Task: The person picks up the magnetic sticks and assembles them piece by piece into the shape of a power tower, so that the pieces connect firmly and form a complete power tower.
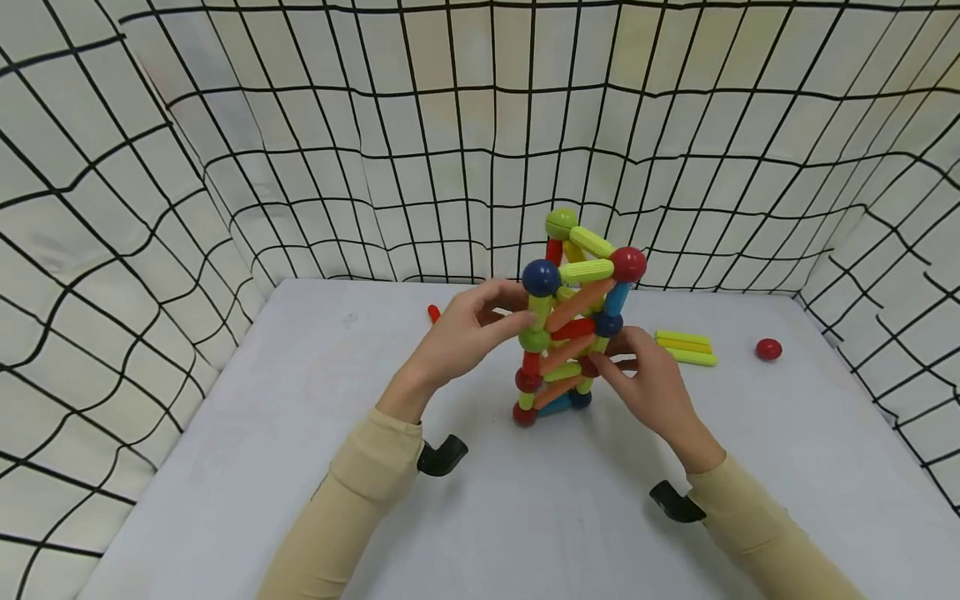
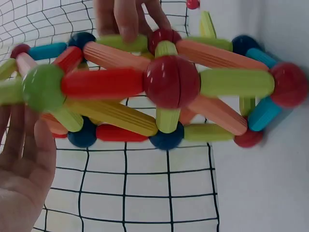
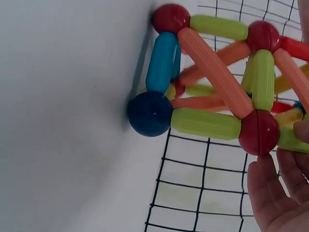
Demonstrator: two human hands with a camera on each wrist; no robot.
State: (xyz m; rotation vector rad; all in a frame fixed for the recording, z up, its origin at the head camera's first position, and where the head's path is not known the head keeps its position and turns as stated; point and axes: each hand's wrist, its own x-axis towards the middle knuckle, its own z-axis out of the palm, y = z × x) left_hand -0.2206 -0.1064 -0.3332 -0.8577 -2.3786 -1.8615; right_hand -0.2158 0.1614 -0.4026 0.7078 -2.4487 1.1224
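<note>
A tall tower of magnetic building sticks and balls (image 1: pixel 573 324) stands upright on the table, its rods green, red, orange, yellow and blue. My left hand (image 1: pixel 468 333) holds its upper left side, thumb by a green ball (image 1: pixel 535 339) and fingers reaching behind. On the other side, my right hand (image 1: pixel 651 383) grips the tower lower down, near a dark red ball (image 3: pixel 259 132). In the right wrist view, its thumb lies against a green rod (image 3: pixel 289 139) while the fingers sit below. Part of the left fingers is hidden behind the tower.
Several loose yellow-green sticks (image 1: pixel 686 348) lie right of the tower, with a single red ball (image 1: pixel 768 349) farther right. A red stick (image 1: pixel 433 313) shows partly behind my left hand. White walls with black netting (image 1: pixel 420 125) surround the white table (image 1: pixel 247 467).
</note>
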